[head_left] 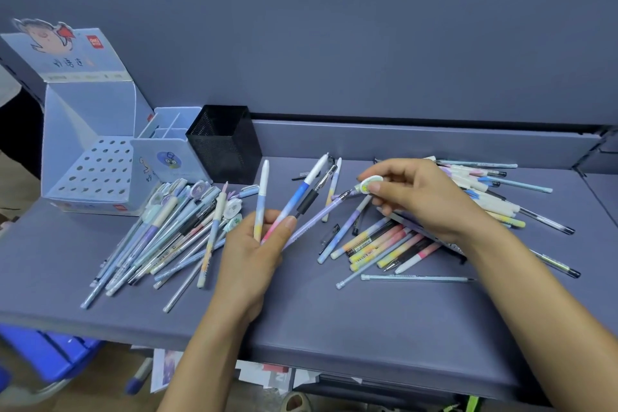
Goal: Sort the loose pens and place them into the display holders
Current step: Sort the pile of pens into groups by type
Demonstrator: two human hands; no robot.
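Note:
My left hand [255, 246] grips a small bunch of pens [294, 197] that fan upward over the middle of the shelf. My right hand [421, 197] pinches the round white cap [370, 183] of a lilac pen that slants down toward my left hand. A sorted pile of pens [167, 234] lies at the left. A loose heap of pastel pens [401, 241] spreads under and beyond my right hand. At the back left stand a blue display box with holes [97, 170], a small blue divided holder [167, 157] and a black mesh cup [224, 144].
The grey shelf [301, 304] ends in a front edge near my forearms. A raised grey ledge [418, 140] runs along its back. Blue crates [43, 351] and papers lie on the floor below.

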